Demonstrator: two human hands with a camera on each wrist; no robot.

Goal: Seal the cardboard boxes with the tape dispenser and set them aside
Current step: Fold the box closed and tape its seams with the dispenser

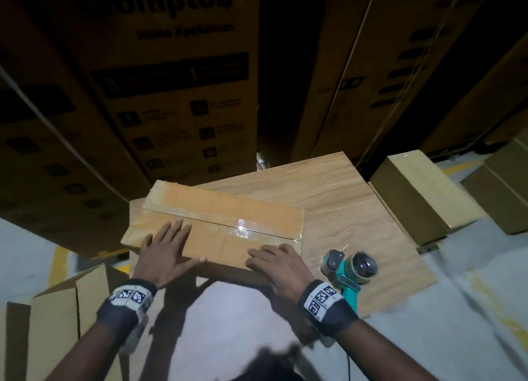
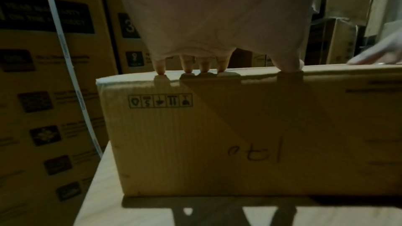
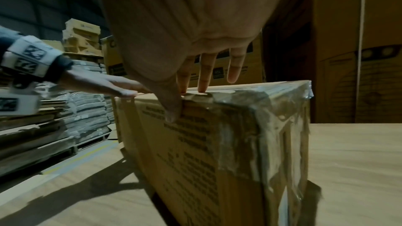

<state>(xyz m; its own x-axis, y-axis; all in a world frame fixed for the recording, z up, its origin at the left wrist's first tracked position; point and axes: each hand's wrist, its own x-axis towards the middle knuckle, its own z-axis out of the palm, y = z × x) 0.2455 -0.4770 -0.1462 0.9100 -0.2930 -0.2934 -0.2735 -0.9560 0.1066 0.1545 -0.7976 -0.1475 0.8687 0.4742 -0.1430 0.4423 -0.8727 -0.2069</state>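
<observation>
On the wooden table (image 1: pixel 343 197) our taped box (image 1: pixel 217 209) lies under both palms. Our left hand (image 1: pixel 164 255) and right hand (image 1: pixel 274 266) press flat, fingers straight, set apart along its near edge. We see the tape dispenser (image 1: pixel 347 269) just right of the box.

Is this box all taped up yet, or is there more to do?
Taping looks done: clear tape runs along the top seam of the box, and the tape dispenser lies on the table. Now the left hand and right hand rest on the box. Left: setting it aside.
</observation>
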